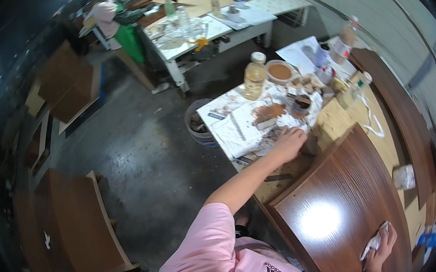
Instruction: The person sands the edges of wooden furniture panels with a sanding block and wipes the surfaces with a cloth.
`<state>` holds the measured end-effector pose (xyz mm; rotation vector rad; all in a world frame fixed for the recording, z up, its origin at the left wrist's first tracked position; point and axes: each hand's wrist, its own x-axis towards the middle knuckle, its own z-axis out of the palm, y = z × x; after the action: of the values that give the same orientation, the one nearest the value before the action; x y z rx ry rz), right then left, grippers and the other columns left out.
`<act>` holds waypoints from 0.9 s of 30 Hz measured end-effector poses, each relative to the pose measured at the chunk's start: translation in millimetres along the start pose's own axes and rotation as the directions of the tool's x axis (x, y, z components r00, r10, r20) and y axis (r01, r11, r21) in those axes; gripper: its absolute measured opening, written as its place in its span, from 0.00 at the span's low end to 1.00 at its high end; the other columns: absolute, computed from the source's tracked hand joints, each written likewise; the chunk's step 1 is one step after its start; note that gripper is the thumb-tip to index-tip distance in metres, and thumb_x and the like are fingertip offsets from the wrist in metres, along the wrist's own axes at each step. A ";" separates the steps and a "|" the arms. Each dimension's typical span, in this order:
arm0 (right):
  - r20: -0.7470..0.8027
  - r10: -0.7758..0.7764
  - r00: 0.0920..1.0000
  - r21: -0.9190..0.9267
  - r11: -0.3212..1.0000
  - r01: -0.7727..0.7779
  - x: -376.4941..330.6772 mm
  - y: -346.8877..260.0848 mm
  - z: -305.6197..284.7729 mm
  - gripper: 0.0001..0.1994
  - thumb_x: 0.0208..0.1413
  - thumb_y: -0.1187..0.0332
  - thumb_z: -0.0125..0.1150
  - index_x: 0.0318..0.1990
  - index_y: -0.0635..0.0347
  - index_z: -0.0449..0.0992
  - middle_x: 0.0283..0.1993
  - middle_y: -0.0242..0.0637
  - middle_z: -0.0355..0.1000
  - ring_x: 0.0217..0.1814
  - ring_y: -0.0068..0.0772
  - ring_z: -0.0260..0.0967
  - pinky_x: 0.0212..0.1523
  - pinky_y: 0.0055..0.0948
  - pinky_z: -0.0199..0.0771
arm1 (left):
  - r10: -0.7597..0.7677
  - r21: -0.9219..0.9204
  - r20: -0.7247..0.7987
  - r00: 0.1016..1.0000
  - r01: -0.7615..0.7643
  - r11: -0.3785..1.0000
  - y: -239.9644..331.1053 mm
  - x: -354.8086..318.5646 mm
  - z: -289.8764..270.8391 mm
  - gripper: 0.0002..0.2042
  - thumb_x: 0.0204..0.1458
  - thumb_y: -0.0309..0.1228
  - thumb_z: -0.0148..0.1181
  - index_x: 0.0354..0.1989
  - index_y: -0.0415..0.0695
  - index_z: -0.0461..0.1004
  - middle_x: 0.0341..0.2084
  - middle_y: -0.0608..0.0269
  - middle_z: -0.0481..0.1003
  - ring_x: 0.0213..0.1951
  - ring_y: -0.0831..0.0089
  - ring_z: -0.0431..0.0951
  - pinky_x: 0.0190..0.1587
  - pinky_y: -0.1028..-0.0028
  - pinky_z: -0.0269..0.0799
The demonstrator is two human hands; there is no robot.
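2 hands | left (289,143) flat, released, on papers (238,128) | right (381,249) grasping rag (374,244) on panel (336,203), lengthwise away

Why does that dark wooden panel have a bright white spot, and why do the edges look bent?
Head view: the spot is glare from an overhead light on the glossy wooden panel; the fisheye lens bows the workbench edges and darkens the corners; the right hand with its rag looks soft near the rim.

Single view, head-mounted fisheye, taken from above and directed steeply downward and forward. The dark wooden panel (343,213) is seen close below, at lower right. The cluttered worktable (238,128) lies just beyond the panel; a second table (192,38) is seen far beyond it, near the upper rim.
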<state>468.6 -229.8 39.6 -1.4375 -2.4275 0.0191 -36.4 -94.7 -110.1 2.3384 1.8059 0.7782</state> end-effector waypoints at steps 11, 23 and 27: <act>-0.115 -0.249 0.962 0.008 0.968 0.251 11.1 -12.4 -6.5 0.25 0.59 0.64 0.52 0.65 0.57 0.69 0.64 0.58 0.62 0.61 0.60 0.63 0.61 0.50 0.66 | -0.422 -0.547 -0.266 0.866 0.224 0.806 22.4 -57.1 -76.6 0.23 0.45 0.35 0.70 0.49 0.43 0.69 0.46 0.53 0.72 0.51 0.56 0.72 0.55 0.61 0.67; -0.066 -0.092 0.994 -0.027 0.996 0.090 6.6 14.5 1.5 0.28 0.62 0.50 0.53 0.66 0.52 0.69 0.65 0.56 0.61 0.65 0.60 0.59 0.64 0.54 0.62 | -0.642 -0.972 0.216 0.735 0.221 -0.075 68.6 -163.2 -142.3 0.24 0.58 0.48 0.59 0.56 0.45 0.68 0.45 0.65 0.72 0.48 0.78 0.71 0.47 0.72 0.68; -0.022 -0.035 0.999 0.021 0.999 0.036 11.9 1.0 -7.8 0.30 0.59 0.47 0.57 0.64 0.54 0.69 0.66 0.57 0.59 0.66 0.61 0.58 0.62 0.56 0.62 | -0.616 -0.972 0.231 0.753 0.207 -0.111 78.4 -163.4 -143.1 0.24 0.58 0.49 0.58 0.56 0.46 0.68 0.46 0.68 0.71 0.49 0.79 0.70 0.49 0.72 0.66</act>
<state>466.3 -220.2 50.0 -1.3780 -2.4278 0.0220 -58.5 -302.9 -12.5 0.5756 1.0971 1.5863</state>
